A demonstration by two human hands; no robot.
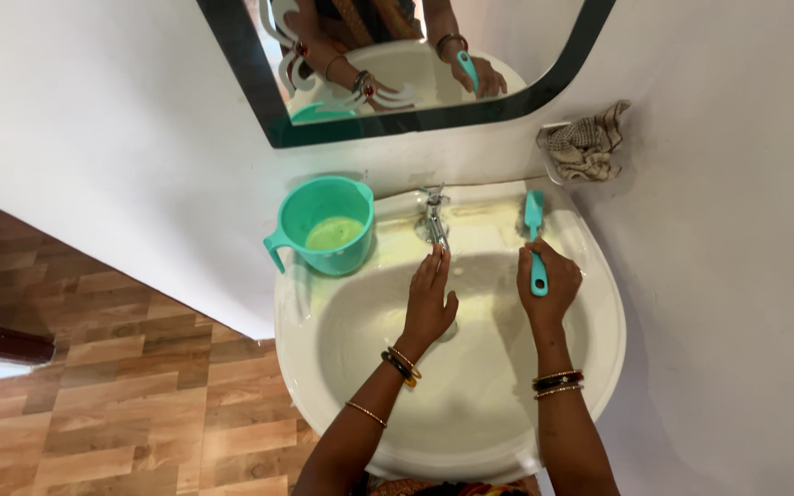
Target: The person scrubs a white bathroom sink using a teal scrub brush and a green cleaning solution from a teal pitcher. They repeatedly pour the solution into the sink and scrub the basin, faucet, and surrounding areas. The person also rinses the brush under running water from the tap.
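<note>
Left hand: the left hand [430, 303] lies open and flat, fingers stretched toward the tap, holding nothing, resting over the back slope of the basin.
Right hand: the right hand [549, 287] is closed around the handle of a teal scrubbing brush [534, 241].
Brush: its head points away from the person and lies on the wet rear ledge of the white washbasin [599, 358], right of the tap.
Tap: a chrome tap [434, 220] stands at the middle of the rear ledge, just beyond the left fingertips.
Jug: a teal plastic jug [323, 226] holding greenish liquid sits on the ledge's left corner.
Wall: a dark-framed mirror [397, 124] hangs above; a crumpled checked cloth [586, 142] sits in a wall holder at right.
</note>
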